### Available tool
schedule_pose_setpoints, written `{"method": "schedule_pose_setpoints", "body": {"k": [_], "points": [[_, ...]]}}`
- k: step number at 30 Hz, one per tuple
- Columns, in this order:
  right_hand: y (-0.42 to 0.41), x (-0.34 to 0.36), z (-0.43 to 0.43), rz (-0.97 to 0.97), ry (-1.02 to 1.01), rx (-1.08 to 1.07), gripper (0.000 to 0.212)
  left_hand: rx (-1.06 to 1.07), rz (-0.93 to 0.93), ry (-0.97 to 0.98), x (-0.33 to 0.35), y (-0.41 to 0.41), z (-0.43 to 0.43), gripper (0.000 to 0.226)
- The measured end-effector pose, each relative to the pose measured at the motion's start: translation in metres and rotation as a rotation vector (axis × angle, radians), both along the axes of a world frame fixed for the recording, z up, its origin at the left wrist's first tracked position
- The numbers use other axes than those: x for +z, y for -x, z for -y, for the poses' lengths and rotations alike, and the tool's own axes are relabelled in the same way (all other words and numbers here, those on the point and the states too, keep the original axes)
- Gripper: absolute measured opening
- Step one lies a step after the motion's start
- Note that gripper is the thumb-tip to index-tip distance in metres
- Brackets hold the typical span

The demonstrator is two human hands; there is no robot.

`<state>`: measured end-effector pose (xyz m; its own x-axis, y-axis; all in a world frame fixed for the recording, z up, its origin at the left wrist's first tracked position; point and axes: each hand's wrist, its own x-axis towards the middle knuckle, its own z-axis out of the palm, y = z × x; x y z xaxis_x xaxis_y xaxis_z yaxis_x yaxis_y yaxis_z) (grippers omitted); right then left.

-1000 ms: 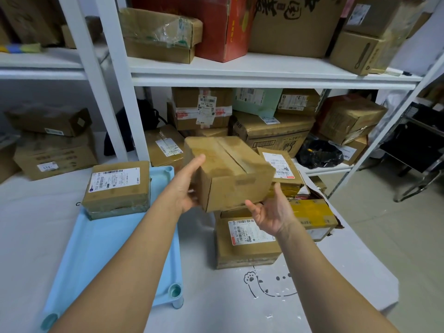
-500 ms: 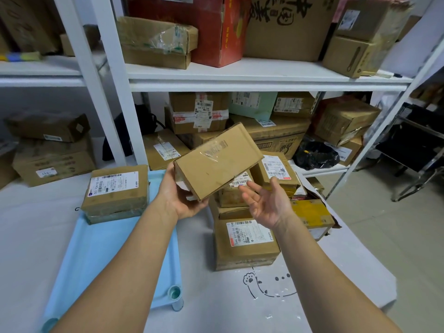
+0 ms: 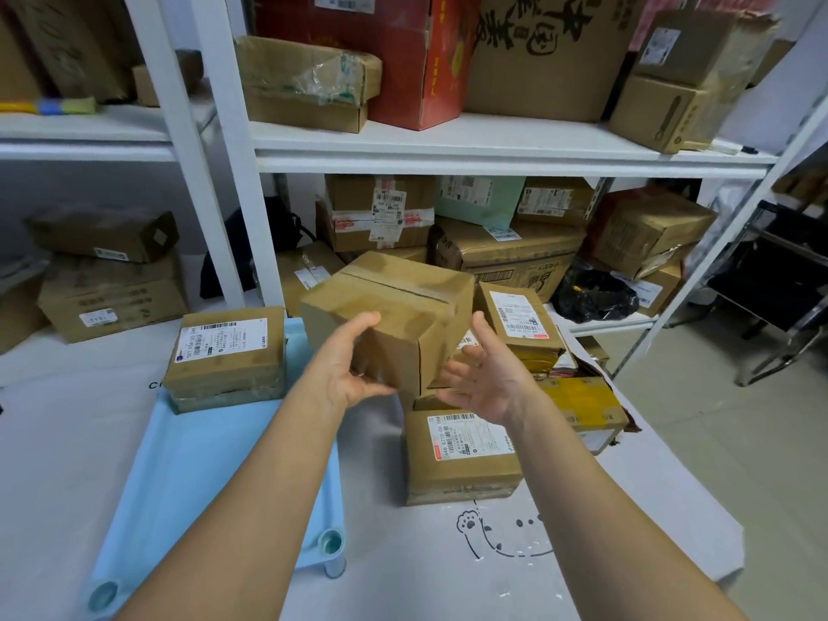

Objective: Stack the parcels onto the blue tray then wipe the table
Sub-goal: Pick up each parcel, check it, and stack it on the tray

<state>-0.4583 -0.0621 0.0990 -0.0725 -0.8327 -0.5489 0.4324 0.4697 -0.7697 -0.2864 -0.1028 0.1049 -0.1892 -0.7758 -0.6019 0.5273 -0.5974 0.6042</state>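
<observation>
Closest to me is the blue tray (image 3: 201, 477), lying on the white table (image 3: 582, 553) on my left. Just to its right, a parcel with a white label (image 3: 461, 459) sits flat on the table. Past that, my left hand (image 3: 354, 369) holds a plain brown box (image 3: 394, 316) up in the air, thumb on its front. The box is tilted. My right hand (image 3: 488, 378) is spread wide just beside the box; I cannot tell if it touches. Farther back, one labelled parcel (image 3: 228, 351) lies on the far end of the tray. Behind everything stand white shelves (image 3: 448, 145) full of boxes.
</observation>
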Motion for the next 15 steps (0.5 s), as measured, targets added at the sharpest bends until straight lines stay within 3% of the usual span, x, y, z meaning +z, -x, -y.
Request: {"method": "schedule_pose_setpoints", "body": {"k": [5,7,10,12,15], "points": [[-0.012,0.004,-0.003,-0.074,-0.085,-0.004,0.075,-0.041,0.102,0.100,-0.002,0.005,-0.003,0.022],[-0.015,0.005,-0.001,-0.078,-0.073,-0.097,0.053,-0.041,0.188,0.150,-0.004,0.007,-0.004,0.020],[-0.013,0.003,0.006,-0.193,-0.054,-0.313,0.041,-0.011,0.285,0.229,-0.010,0.008,-0.003,0.028],[-0.012,0.004,0.010,-0.264,-0.032,-0.418,0.026,0.017,0.340,0.289,-0.017,0.007,0.000,0.050],[-0.011,0.006,0.014,-0.311,0.005,-0.449,0.015,0.014,0.482,0.359,-0.023,0.007,0.005,0.101]]}}
